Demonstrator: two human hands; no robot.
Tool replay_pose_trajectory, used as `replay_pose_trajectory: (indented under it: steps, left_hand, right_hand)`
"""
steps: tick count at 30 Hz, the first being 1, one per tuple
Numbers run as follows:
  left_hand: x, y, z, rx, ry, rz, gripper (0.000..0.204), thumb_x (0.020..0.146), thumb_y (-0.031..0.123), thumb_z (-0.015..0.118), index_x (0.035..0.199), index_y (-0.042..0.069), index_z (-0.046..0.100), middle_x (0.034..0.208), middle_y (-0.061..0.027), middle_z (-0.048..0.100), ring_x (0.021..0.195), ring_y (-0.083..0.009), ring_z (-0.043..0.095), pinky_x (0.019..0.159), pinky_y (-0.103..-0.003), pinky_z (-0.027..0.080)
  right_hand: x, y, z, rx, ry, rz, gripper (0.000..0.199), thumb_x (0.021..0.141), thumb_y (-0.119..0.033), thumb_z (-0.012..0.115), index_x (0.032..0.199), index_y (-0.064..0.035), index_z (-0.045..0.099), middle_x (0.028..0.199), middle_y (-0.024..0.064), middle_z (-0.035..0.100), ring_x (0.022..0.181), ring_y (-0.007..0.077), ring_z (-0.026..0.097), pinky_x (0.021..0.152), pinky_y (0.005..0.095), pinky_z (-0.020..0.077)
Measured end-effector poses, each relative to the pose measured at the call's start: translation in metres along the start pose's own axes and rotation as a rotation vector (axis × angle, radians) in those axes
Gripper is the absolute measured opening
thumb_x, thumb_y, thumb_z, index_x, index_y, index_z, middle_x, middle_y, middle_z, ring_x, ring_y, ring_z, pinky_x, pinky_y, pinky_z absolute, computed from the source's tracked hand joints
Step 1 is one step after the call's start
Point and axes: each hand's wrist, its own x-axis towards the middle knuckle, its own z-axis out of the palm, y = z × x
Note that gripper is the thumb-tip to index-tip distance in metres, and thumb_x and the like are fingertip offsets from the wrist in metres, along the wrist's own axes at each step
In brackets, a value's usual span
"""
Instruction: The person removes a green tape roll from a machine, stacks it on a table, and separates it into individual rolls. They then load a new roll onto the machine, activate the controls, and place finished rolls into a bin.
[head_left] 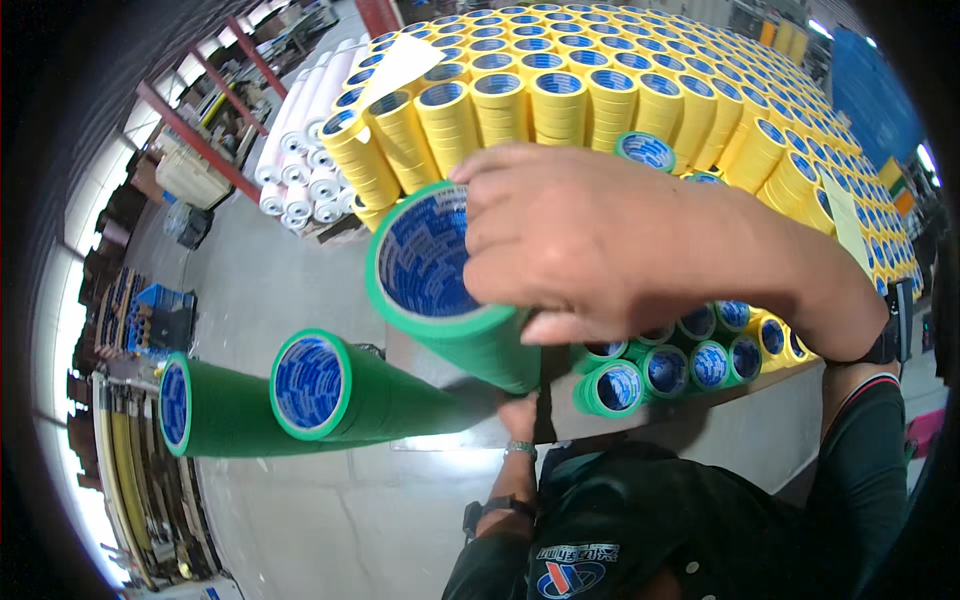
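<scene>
A tall stack of green tape rolls with blue printed cores stands upright in front of me. My right hand is closed over its upper rim, with some fingers hooked toward the core opening. At the foot of the stack, my left hand is beside the lowest rolls; the stack and shadow hide most of its fingers. Two more green tape columns, a nearer one and an outer one, rise to the left. Under my right forearm, several shorter stacks of green tape sit together at the table's edge.
Row upon row of yellow tape stacks fill the far side, with a white sheet lying on some. White wrapped rolls are piled at the back left. A blue crate and a rack of long tubes stand on the left floor.
</scene>
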Motion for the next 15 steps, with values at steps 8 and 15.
replay_pose_trajectory:
  steps: [8,15]
  left_hand:
    - [0.078,0.074,0.042,0.034,0.114,0.59,0.069,0.071,0.013,0.085,0.129,0.001,0.05,0.119,-0.0185,0.064,0.11,-0.037,0.062,0.095,-0.043,0.05]
    - [0.098,0.129,0.019,-0.387,-0.363,0.328,0.085,0.067,0.002,0.087,0.139,-0.003,0.043,0.134,-0.0237,0.056,0.125,-0.035,0.055,0.106,-0.044,0.043]
  right_hand:
    - [-0.031,0.053,-0.014,-0.16,-0.05,0.326,0.022,0.073,-0.015,0.078,0.088,-0.0007,0.07,0.08,0.0187,0.069,0.085,0.0381,0.068,0.077,0.0465,0.0519]
    - [-0.044,0.084,-0.015,-0.154,-0.09,0.503,0.026,0.069,-0.017,0.08,0.085,-0.0002,0.066,0.089,0.0172,0.068,0.099,0.036,0.06,0.091,0.0457,0.0474]
